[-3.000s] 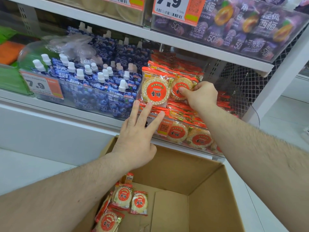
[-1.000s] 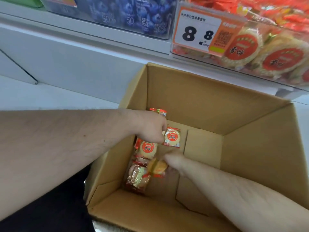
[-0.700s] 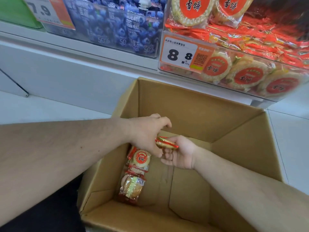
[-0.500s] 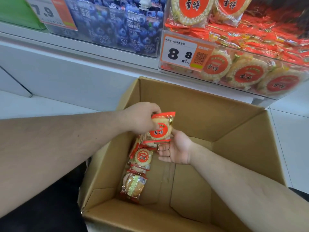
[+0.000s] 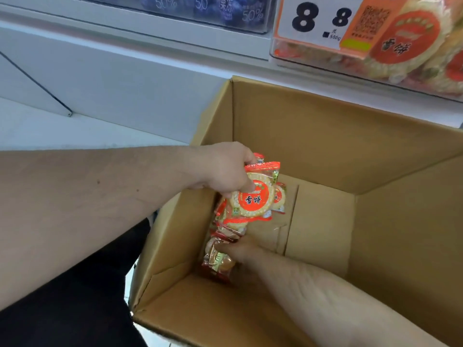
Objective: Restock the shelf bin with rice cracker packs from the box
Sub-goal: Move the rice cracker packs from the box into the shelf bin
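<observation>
An open cardboard box (image 5: 325, 136) stands below the shelf. My left hand (image 5: 225, 169) grips a small stack of rice cracker packs (image 5: 253, 199), clear wrappers with red round labels, and holds them above the box's left side. My right hand (image 5: 240, 249) reaches deep into the box, its fingers on the loose packs (image 5: 218, 264) lying along the left wall. Whether those fingers have closed on a pack is not visible. Another pack (image 5: 279, 196) shows behind the held stack. The clear shelf bin (image 5: 313, 52), full of the same packs, is at the top right.
A white and orange price tag (image 5: 318, 18) reading 8.8 sticks to the bin's front. Blue pouches in a neighbouring bin (image 5: 200, 8) sit to its left. The white shelf edge (image 5: 150, 43) runs above the box. White floor lies at the left.
My right hand let go of the pack it passed up and dropped back to the box floor. My left hand keeps the packs. The camera tilted further down.
</observation>
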